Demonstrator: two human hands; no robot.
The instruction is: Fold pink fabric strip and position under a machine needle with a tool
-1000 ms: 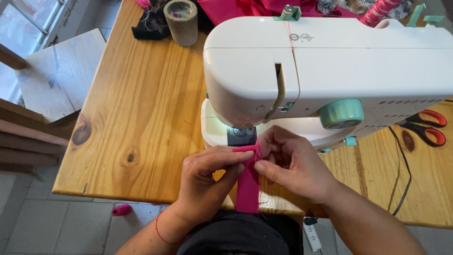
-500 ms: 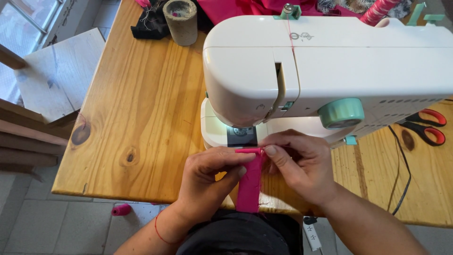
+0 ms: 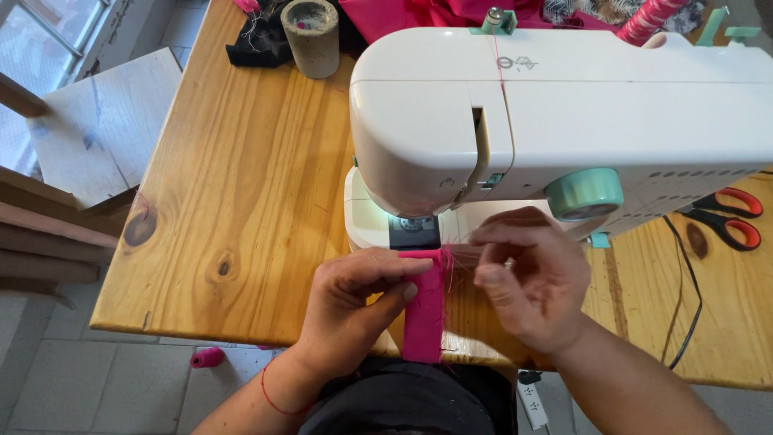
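Note:
A narrow pink fabric strip (image 3: pixel 424 314) lies in front of the white sewing machine (image 3: pixel 564 113), its top end just below the lit needle plate (image 3: pixel 414 229). My left hand (image 3: pixel 354 310) presses on the strip's left edge with thumb and fingers. My right hand (image 3: pixel 531 278) hovers just right of the strip's top end, fingers curled, pinching fine pink threads that run from the strip's top end.
The machine stands on a wooden table (image 3: pixel 241 201). Red-handled scissors (image 3: pixel 725 217) lie at the right, beside a black cable (image 3: pixel 684 290). A grey cup (image 3: pixel 310 36) and dark cloth (image 3: pixel 254 40) sit at the back left, pink fabric (image 3: pixel 419 12) behind the machine.
My right hand has come off the strip's top end and moved to the right, drawing threads with it. My left hand has stayed on the strip.

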